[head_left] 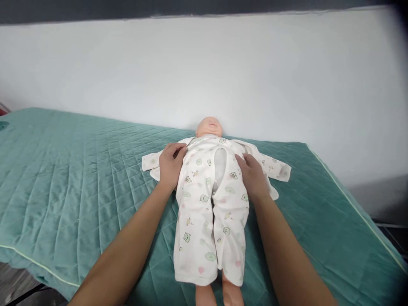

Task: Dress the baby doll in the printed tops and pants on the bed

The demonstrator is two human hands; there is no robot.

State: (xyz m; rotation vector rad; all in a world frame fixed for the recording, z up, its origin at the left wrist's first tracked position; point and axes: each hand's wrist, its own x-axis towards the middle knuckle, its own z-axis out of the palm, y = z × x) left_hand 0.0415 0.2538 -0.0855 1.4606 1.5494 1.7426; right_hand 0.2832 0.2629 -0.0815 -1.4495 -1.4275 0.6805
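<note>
A baby doll (209, 126) lies on its back on a green quilted bed (79, 170), head toward the wall. It wears a white printed romper (207, 212) whose front is open at the chest. My left hand (171, 163) rests on the romper's left front edge near the doll's shoulder, fingers curled over the cloth. My right hand (252, 175) lies on the right front flap, fingers pressed down on the fabric. The doll's bare feet (216, 295) stick out at the bottom.
A white wall (223, 68) runs directly behind the doll's head. The bed's right edge (350, 199) drops toward a dark floor. The front left corner of the bed (38, 265) is near the lower left.
</note>
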